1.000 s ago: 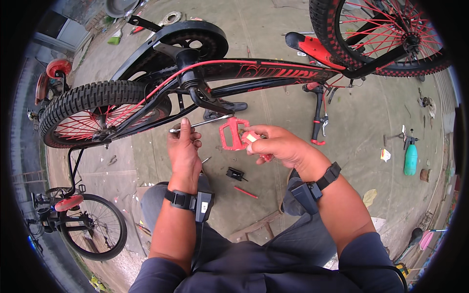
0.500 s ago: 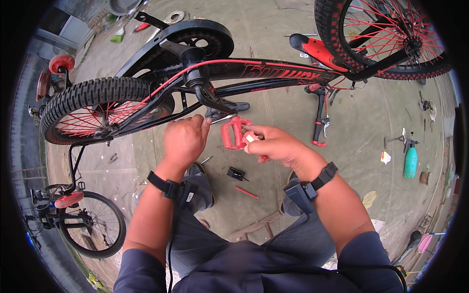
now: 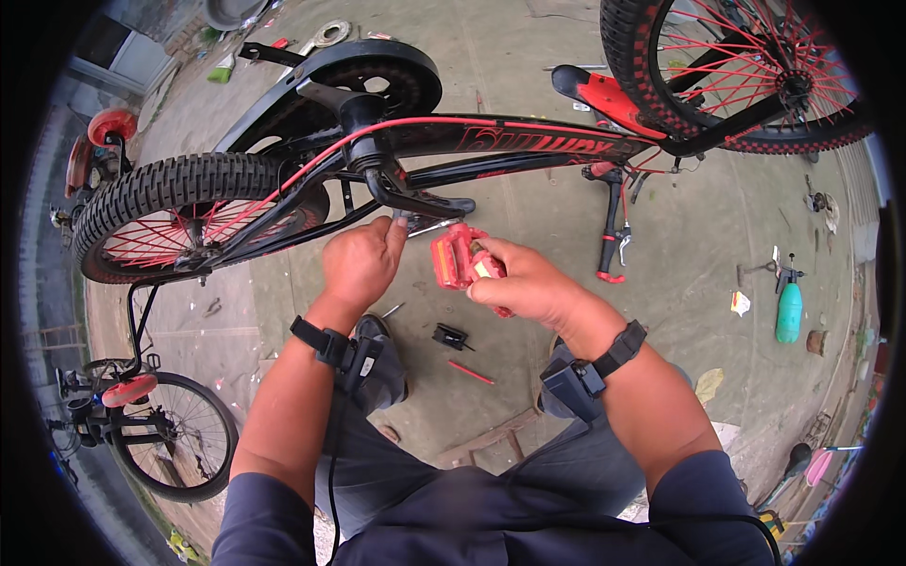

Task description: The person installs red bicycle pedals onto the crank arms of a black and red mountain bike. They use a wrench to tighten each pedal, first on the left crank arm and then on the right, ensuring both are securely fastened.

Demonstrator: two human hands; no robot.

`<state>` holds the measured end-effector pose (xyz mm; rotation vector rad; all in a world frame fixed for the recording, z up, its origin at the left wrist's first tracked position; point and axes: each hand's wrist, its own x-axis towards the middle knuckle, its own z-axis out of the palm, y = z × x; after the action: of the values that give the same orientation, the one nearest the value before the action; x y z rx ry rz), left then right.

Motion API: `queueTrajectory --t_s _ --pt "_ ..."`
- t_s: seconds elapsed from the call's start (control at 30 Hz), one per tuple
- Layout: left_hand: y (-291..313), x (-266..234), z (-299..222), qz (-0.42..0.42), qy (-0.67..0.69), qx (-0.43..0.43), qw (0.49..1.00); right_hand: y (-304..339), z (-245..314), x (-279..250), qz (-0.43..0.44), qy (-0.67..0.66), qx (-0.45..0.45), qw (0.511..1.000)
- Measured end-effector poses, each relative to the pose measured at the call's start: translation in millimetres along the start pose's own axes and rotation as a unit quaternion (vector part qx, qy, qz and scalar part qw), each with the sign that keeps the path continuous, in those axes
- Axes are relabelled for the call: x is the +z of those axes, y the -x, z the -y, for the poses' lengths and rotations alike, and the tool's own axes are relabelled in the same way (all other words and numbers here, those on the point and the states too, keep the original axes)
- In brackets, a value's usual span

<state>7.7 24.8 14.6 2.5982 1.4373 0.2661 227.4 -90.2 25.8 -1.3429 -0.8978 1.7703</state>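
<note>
A black and red bicycle lies upside down before me, its black frame (image 3: 528, 141) crossing the view. My right hand (image 3: 533, 288) is closed round a red pedal (image 3: 456, 261) with a yellowish reflector, at the end of the black crank arm (image 3: 411, 200). My left hand (image 3: 361, 259) is a fist with the thumb pressed on a slim silver wrench (image 3: 432, 227). The wrench reaches from the thumb to the pedal's axle beside the crank; its grip end is hidden in my fingers.
The knobby wheel (image 3: 179, 212) is at left, another red-spoked wheel (image 3: 746, 75) at upper right. On the ground lie a small black part (image 3: 450, 336), a red stick (image 3: 471, 373) and a green spray bottle (image 3: 789, 311). A second bicycle (image 3: 175, 434) stands lower left.
The pedal has turned in my right hand, so its reflector side now shows. My left hand keeps its hold on the wrench by the crank. The whole view has shifted slightly.
</note>
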Motion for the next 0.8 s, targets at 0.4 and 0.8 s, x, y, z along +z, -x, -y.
queueTrajectory --t_s 0.4,0.8 --pt "1 15 -7 0.004 0.059 -0.026 0.998 -9 4 3 -0.022 -0.001 0.034 0.999" --pt "2 21 -4 0.036 0.094 -0.052 0.994 -13 -4 -1 -0.020 -0.011 0.025 0.999"
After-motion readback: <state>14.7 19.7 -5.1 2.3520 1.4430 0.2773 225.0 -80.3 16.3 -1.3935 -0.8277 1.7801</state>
